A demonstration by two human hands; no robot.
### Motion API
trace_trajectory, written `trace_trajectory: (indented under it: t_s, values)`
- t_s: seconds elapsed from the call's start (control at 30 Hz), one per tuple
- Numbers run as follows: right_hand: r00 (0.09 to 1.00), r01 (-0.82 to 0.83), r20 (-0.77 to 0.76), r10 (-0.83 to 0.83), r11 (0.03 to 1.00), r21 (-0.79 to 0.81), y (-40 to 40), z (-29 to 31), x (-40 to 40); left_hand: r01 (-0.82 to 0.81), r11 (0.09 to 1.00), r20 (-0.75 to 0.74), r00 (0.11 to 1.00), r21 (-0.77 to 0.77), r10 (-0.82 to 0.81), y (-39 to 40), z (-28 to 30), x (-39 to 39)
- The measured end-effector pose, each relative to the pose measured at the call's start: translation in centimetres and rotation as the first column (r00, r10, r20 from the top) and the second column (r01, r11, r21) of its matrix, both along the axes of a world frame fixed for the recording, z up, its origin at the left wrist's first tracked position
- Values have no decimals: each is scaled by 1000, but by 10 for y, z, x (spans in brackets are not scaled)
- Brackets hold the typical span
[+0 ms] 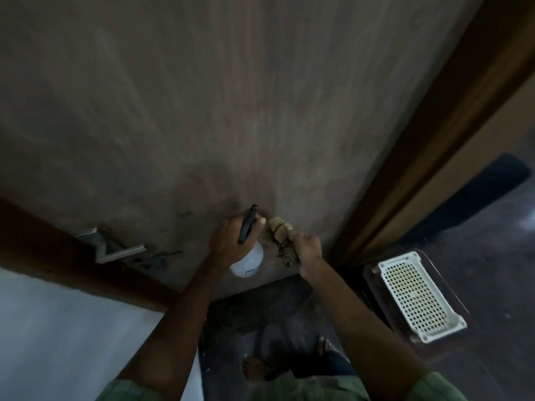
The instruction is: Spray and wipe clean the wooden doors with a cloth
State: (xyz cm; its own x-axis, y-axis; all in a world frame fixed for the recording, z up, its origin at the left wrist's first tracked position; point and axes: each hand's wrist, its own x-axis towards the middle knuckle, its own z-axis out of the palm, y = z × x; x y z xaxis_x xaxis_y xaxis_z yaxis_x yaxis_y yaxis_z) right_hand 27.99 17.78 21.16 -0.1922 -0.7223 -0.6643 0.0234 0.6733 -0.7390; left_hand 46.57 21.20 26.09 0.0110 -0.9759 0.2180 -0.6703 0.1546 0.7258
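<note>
Left hand (pixel 228 244) gripping spray bottle (pixel 247 260), label (pixel 251 272) unreadable

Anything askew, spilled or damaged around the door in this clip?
Nothing stands out. The left hand holds the spray bottle and the right hand grips the cloth, both low on the wooden door. No spill or damage is visible, though the frame is dim and blurred.

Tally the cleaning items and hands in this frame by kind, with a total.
Spray bottles: 1, the white spray bottle held by the left hand.
Cloths: 1, the tan cloth gripped by the right hand.
Hands: 2.
Total: 4.
</note>
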Motion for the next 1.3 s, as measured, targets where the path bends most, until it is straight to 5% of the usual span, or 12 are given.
trace_trajectory:
  t_s: [0.13,0.3,0.47,0.73,0.87,1.0,1.13,1.3]
  values:
    - [948,222,210,-240,969,106,4,-16,-71,222,968,34,973,113,-228,-37,-16,-58]
    - [831,468,231,-507,860,204,12,-31,-175,428,883,5,899,195,-437,-72,-31,-158]
    - [710,536,398,-581,813,230,27,-69,-271,602,760,-39,789,247,-613,-100,-62,-267]
    - [732,681,-146,-665,718,143,32,-131,-387,678,644,-78,708,354,-702,-128,-133,-408]
    - [859,454,-373,-352,859,235,45,-164,-413,655,654,-60,722,379,-689,-137,-176,-448]
    - [864,51,-503,24,990,134,48,-189,-427,600,668,-3,745,439,-667,-143,-221,-472]
    - [738,-348,-486,468,881,320,34,-218,-432,584,670,52,735,457,-676,-146,-239,-486]
    - [564,-480,-491,665,747,460,32,-245,-442,527,697,115,752,487,-649,-150,-256,-497]
